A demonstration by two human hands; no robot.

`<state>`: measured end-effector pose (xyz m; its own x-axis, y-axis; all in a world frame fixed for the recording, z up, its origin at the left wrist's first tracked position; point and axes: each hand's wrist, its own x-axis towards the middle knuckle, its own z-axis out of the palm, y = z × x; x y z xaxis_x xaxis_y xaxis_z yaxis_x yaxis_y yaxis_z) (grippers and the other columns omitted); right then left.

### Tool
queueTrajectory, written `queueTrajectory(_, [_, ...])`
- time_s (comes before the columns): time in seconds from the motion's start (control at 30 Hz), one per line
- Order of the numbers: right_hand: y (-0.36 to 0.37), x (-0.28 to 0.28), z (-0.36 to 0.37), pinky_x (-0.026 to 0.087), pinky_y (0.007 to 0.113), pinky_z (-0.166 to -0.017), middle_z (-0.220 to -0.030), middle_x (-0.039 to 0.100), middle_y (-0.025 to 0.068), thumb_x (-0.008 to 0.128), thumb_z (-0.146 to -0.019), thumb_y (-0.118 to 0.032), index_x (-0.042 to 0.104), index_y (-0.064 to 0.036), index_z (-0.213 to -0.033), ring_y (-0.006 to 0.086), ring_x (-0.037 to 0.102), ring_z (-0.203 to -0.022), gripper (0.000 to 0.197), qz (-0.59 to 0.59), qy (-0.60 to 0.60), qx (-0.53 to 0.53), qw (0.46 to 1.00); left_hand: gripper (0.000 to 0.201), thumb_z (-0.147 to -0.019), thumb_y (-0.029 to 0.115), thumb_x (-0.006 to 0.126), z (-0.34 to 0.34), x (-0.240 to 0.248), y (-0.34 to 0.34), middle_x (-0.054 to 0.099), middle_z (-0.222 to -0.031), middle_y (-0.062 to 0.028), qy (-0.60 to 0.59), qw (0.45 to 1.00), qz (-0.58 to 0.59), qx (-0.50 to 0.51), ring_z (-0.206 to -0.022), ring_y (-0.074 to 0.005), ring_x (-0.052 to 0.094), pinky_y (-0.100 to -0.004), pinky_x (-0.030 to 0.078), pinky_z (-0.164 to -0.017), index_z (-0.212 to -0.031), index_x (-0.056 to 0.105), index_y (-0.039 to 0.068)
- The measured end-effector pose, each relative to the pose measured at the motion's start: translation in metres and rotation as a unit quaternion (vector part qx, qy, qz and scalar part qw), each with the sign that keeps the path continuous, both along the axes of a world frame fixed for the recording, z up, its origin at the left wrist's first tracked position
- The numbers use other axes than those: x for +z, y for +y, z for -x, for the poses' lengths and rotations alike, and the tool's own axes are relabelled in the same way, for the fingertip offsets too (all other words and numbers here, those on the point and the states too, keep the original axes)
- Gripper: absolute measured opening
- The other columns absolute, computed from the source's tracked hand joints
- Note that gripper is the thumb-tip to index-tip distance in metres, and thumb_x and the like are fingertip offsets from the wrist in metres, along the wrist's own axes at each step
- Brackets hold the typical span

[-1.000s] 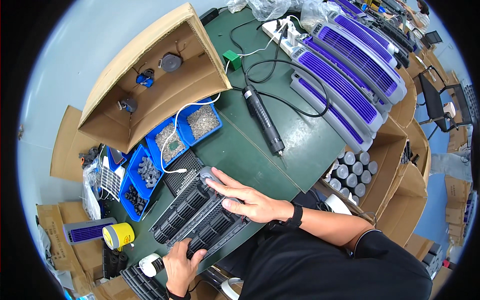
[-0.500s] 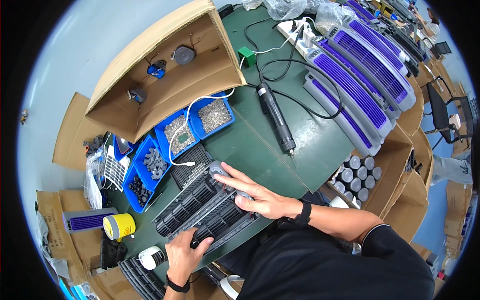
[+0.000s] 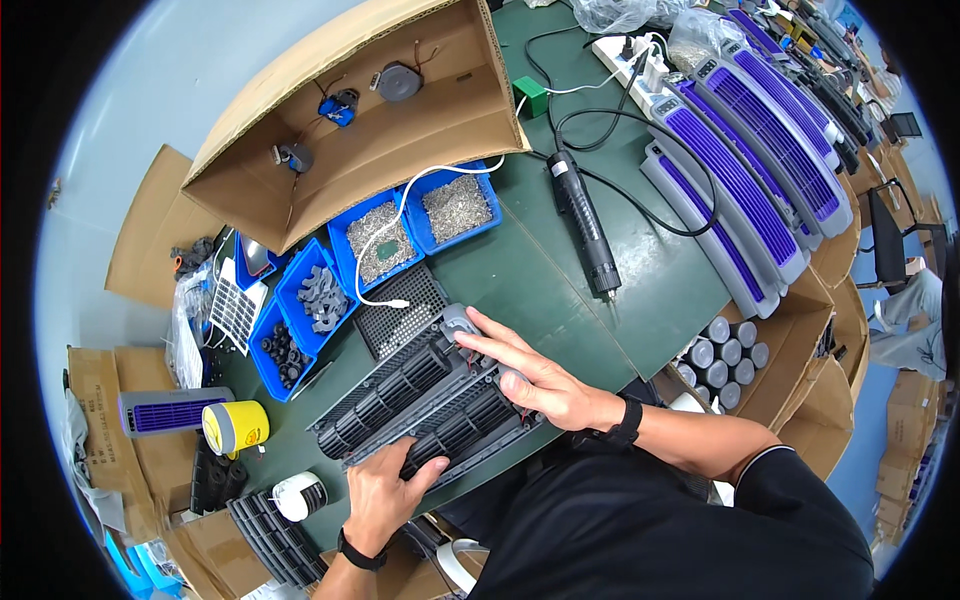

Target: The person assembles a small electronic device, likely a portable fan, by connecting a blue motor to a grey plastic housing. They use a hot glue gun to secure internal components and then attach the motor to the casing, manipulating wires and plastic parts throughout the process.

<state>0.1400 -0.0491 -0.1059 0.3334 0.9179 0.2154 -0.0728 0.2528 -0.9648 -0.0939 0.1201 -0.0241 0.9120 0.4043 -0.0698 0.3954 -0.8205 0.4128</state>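
Two black fan housings lie side by side on the green bench in front of me. A ribbed black fan roller [image 3: 390,400] sits in the far housing, and a second ribbed roller [image 3: 465,428] in the near one. My left hand [image 3: 385,490] grips the left end of the near roller, thumb on top, its other fingers partly hidden. At the right end, my right hand [image 3: 540,380] lies with fingers stretched over the grey motor end [image 3: 458,322] of the far housing. Its thumb rests at the right end of the near housing.
Blue bins [image 3: 455,208] hold screws and small dark parts. Behind them stands a tilted cardboard box [image 3: 350,130] with motors. A corded electric screwdriver [image 3: 585,225] lies right of centre. Purple-grey grilles [image 3: 735,185] are stacked at right, above a carton of grey cylinders [image 3: 720,365].
The view has shifted, so the bench things appear further right. My left hand has its fingers further behind the near roller's end. My right hand stays on the motor end.
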Motion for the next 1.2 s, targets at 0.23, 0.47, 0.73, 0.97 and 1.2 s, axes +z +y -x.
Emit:
queueTrajectory(0.23, [0.0,0.002,0.001,0.015,0.048,-0.131,-0.177,0.011,0.0211,0.045,-0.113,-0.045,0.037,-0.0088,-0.166,0.0361,0.013,-0.164,0.064,0.014,0.007,0.003,1.0,0.041,-0.086,0.031,0.087,0.0,-0.003,0.005,0.076,-0.085,-0.021,-0.013,1.0,0.017,-0.02,-0.071,-0.0363,0.074,-0.0407,0.058,-0.065,-0.104,0.076,-0.005])
queueTrajectory(0.47, [0.003,0.005,-0.002,0.014,0.046,-0.131,-0.178,0.009,0.0202,0.044,-0.114,-0.037,0.036,-0.0096,-0.166,0.034,0.011,-0.165,0.06,0.033,0.008,0.017,0.999,0.045,-0.088,0.039,0.085,-0.002,-0.002,0.007,0.077,-0.083,-0.0194,-0.003,0.999,0.044,-0.01,-0.066,-0.0339,0.073,-0.0411,0.058,-0.062,-0.101,0.077,-0.004])
queueTrajectory(0.73, [-0.001,0.006,-0.007,0.009,0.045,-0.132,-0.179,0.007,0.0205,0.048,-0.111,-0.03,0.035,-0.0099,-0.167,0.0334,0.004,-0.166,0.061,0.042,0.005,0.032,0.999,0.033,-0.093,0.027,0.079,0.003,0.017,0.0,0.077,-0.093,-0.0225,-0.006,1.0,-0.003,-0.006,-0.08,-0.0368,0.075,-0.0409,0.059,-0.073,-0.106,0.077,-0.003])
queueTrajectory(0.97, [-0.003,0.004,-0.006,0.014,0.043,-0.131,-0.178,0.01,0.0207,0.052,-0.108,-0.025,0.04,-0.0101,-0.165,0.0333,0.01,-0.165,0.06,0.02,0.009,0.015,1.0,0.021,-0.092,0.007,0.078,-0.004,0.022,0.038,0.073,-0.105,-0.0194,-0.119,0.982,-0.145,0.028,-0.096,-0.0384,0.068,-0.0441,0.054,-0.085,-0.11,0.071,-0.001])
queueTrajectory(1.2, [-0.003,0.003,0.001,0.017,0.042,-0.13,-0.179,0.009,0.0205,0.051,-0.11,-0.021,0.04,-0.0122,-0.166,0.0331,0.013,-0.165,0.058,0.022,0.035,0.006,0.999,0.045,-0.088,0.019,0.082,-0.011,0.007,0.059,0.071,-0.11,-0.0176,-0.038,0.988,-0.147,-0.028,-0.104,-0.0377,0.064,-0.0461,0.051,-0.093,-0.125,0.069,-0.003])
